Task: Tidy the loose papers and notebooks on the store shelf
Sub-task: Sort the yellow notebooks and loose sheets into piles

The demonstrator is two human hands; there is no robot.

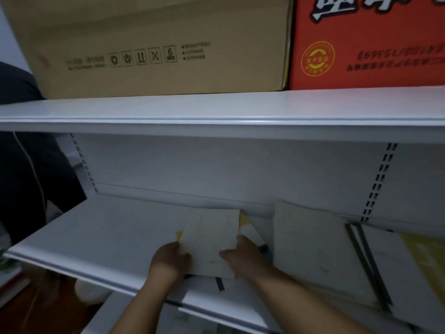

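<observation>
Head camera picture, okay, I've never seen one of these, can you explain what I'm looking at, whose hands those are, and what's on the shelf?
There is no machine here: a person wears one wide-angle camera on the head, so you look forward and down along their own bare arms. The left hand and the right hand grip the two sides of a pale stack of papers, with yellow sheets peeking out beneath it. The stack lies on a white metal shelf. To its right lie more notebooks, with dark spines and a yellow cover at the far edge. On the shelf above stand a brown cardboard box and a red box. The picture is dim and blurred, so the print cannot be read.
</observation>
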